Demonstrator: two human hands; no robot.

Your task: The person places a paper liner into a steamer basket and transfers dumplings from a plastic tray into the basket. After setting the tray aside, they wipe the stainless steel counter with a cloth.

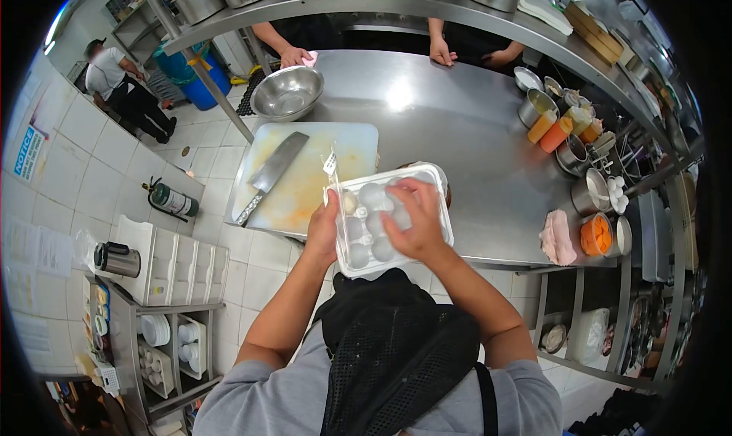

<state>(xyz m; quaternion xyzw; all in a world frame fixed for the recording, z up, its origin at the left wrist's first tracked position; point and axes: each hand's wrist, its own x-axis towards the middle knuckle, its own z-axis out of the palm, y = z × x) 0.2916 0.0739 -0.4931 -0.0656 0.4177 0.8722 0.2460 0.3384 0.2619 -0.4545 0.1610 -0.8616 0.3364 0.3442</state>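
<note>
My left hand (323,226) is closed round the left side of a white plastic egg tray (358,266) with rounded, see-through cups. A pale egg-like thing (349,202) sits in a cup near that hand. Beside my left thumb, a light fork (330,164) sticks up past the tray's corner. Over the tray's right half is my right hand (418,224), its fingers spread and curved down at the cups. The tray is in front of my chest, at the counter's near edge. A large knife (276,169) lies on the stained white cutting board (354,136) to the left.
A steel bowl (287,93) stands behind the board. Sauce bottles (557,134), steel pots (591,192), a pale pink cloth-like piece (558,238) and a tub of orange pieces (596,234) line the right. Other people's hands (442,52) rest across the steel counter (473,169). Overhead runs a shelf (335,3).
</note>
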